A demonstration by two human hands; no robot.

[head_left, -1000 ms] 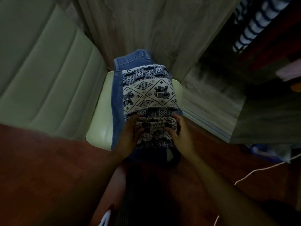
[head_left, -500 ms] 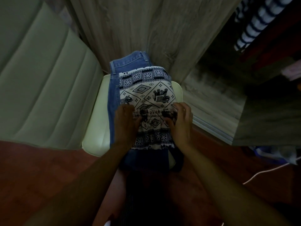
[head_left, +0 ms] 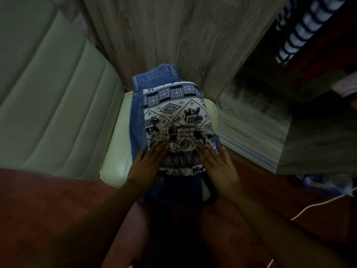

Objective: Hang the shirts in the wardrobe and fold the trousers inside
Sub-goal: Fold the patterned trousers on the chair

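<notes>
Black-and-white patterned trousers with elephant prints lie folded on top of blue jeans, both on a pale stool. The gathered waistband is folded over onto the middle of the patterned pair. My left hand lies flat on the near left side of the patterned trousers, fingers spread. On the near right side rests my right hand, also flat with fingers apart. Neither hand grips the cloth.
A wooden wardrobe door stands behind the stool. To the right the wardrobe is open, with a striped shirt hanging inside. A pale padded seat is at the left. A white cable crosses the red-brown floor at the right.
Both hands carried the waistband end forward over the patterned trousers, let it go, then drew back toward me and flattened on the near part of the cloth.
</notes>
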